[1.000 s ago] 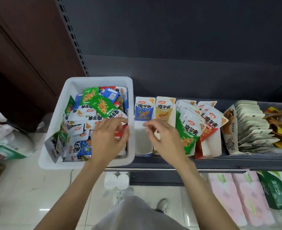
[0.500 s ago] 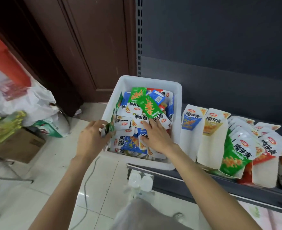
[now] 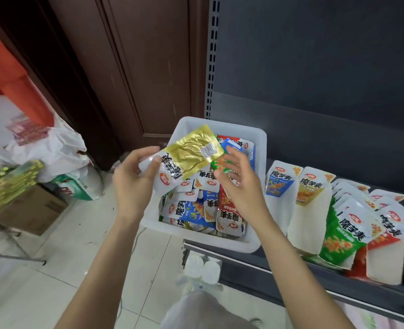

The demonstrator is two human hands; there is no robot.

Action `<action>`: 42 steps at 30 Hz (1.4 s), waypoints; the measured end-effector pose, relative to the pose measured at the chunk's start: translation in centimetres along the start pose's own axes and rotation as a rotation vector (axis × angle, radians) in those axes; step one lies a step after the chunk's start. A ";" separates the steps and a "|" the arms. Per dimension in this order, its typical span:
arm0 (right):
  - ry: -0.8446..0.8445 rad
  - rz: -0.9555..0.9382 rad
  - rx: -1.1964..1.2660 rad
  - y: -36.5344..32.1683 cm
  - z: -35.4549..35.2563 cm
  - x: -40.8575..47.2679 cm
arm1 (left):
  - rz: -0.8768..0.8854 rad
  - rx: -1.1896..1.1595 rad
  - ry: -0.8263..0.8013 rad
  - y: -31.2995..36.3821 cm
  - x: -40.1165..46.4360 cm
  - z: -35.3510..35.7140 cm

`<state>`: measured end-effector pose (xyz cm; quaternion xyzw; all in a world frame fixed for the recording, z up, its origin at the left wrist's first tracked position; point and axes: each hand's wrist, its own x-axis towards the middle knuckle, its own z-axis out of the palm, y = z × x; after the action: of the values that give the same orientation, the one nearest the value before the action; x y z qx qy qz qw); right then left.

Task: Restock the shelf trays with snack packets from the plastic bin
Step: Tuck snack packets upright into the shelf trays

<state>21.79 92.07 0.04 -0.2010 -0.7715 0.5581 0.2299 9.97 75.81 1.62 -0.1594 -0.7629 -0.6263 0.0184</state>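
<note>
My left hand (image 3: 134,179) pinches a yellow packet (image 3: 191,153) over the bin (image 3: 248,243), right hand (image 3: 237,181) spread beside it (holding nothing), and that corner grip could drop it onto the floor (image 3: 65,245).

Two hands are seen, a left hand (image 3: 134,184) and a right hand (image 3: 240,186), and one yellow packet (image 3: 192,151) is held up above one white plastic bin (image 3: 260,143). The packets heaped in the bin are too overlapped to be counted. Two bottle caps (image 3: 203,269) are seen below the shelf (image 3: 315,279) edge, and one cardboard box (image 3: 27,210) on the floor at the left.
</note>
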 end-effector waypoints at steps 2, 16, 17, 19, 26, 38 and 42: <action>0.111 -0.004 0.015 -0.4 -0.8 -0.5 | -0.089 -0.092 -0.062 -0.3 -0.2 1.4; 0.389 0.044 0.265 0.1 -9.3 -3.6 | -0.105 -0.163 -0.863 4.6 -5.0 10.4; 0.397 0.056 0.278 0.2 -10.1 -3.8 | -0.081 -0.150 -0.887 4.5 -5.5 11.4; 0.410 0.032 0.203 0.5 -11.4 -4.4 | -0.032 -0.086 -0.864 4.0 -6.2 13.5; 0.504 0.014 -0.302 2.1 -17.2 -6.1 | 0.237 0.209 -0.848 2.7 -8.1 19.8; 0.258 0.005 -0.875 6.4 -20.4 -2.2 | 0.517 0.604 -0.719 0.6 -8.4 25.0; 0.188 -0.012 -1.157 7.7 -19.7 -1.0 | 0.530 0.748 -0.781 -0.1 -8.1 24.6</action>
<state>34.40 108.93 -2.09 -0.3381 -0.9282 0.0243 0.1536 21.83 97.70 -5.66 -0.5452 -0.8160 -0.1846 -0.0530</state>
